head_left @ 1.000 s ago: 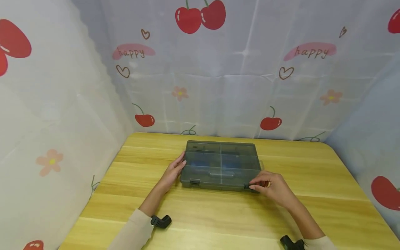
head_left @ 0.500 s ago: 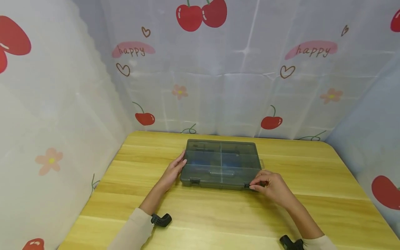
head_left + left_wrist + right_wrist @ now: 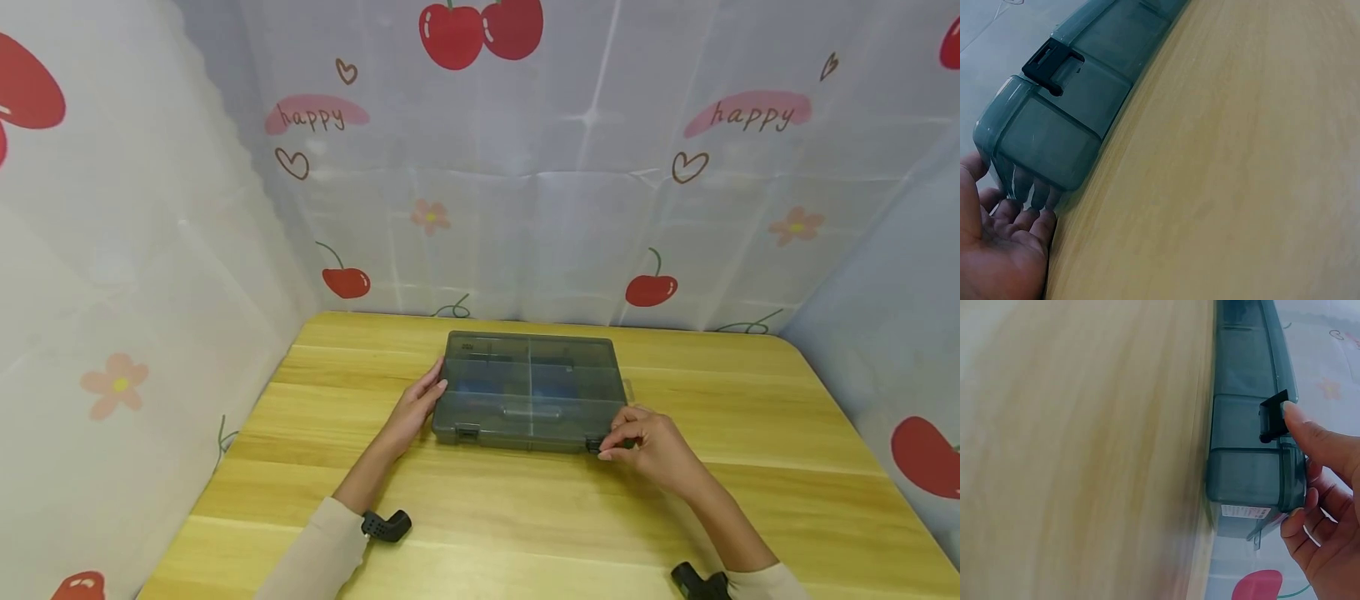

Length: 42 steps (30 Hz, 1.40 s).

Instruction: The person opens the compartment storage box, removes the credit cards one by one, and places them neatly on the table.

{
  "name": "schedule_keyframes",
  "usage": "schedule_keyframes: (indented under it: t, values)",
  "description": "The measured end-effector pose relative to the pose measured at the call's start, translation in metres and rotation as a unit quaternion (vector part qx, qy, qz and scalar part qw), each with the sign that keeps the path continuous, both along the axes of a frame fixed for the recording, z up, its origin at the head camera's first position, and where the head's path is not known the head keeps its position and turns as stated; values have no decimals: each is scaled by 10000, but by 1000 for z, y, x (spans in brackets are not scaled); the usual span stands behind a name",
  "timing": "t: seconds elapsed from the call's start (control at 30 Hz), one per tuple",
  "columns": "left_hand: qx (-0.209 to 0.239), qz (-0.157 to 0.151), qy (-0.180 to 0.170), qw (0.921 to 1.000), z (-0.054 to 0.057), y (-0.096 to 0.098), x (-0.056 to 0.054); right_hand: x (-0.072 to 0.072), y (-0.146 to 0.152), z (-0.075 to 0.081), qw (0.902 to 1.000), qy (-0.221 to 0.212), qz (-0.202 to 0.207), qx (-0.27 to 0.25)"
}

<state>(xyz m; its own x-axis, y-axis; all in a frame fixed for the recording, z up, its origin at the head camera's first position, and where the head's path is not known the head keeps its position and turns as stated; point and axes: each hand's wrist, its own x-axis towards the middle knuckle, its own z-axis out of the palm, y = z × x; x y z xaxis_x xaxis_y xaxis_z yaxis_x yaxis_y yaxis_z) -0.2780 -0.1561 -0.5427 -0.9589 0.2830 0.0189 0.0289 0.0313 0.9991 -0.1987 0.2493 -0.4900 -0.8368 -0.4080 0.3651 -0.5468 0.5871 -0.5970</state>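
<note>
A dark translucent plastic storage box (image 3: 491, 375) lies flat on the table, its lid down. Blue and dark shapes show dimly through the lid. My left hand (image 3: 411, 412) rests its fingers along the box's left side, thumb near the lid's edge. In the right wrist view, the black right-hand latch (image 3: 1274, 417) tilts out from the front, and the thumb of my right hand (image 3: 1329, 487) lies against it. The other fingers of that hand curl at the right end of the box. The left-hand latch (image 3: 1052, 65) sits flat against the front.
The wooden table (image 3: 517, 525) stretches out around the box. A printed cloth (image 3: 525, 217) hangs behind it and at both sides. Black wrist devices sit by the left sleeve (image 3: 318, 550) and the right sleeve (image 3: 768, 583). A small label (image 3: 1244, 512) is on the box's right end.
My right thumb has moved slightly lower at the box's front, with the latch tipped outward. The left hand stays against the side, and the head view has shifted a little.
</note>
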Motion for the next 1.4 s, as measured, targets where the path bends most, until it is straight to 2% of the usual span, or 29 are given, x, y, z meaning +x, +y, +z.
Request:
schedule_keyframes:
  t: [0.3,0.6,1.03,1.4]
  values:
    - [55,27,-29,10000,-1,-2,0,3,-3,0,9986,356,31,386]
    - [83,76,-3,9999,0,-2,1,9,-9,4,9922,619,-46,1078]
    - [-9,87,27,10000,0,-4,3,9,-8,5,9940,574,-92,923]
    - [165,-54,249,9995,0,-1,1,8,-10,18,9967,528,-147,600]
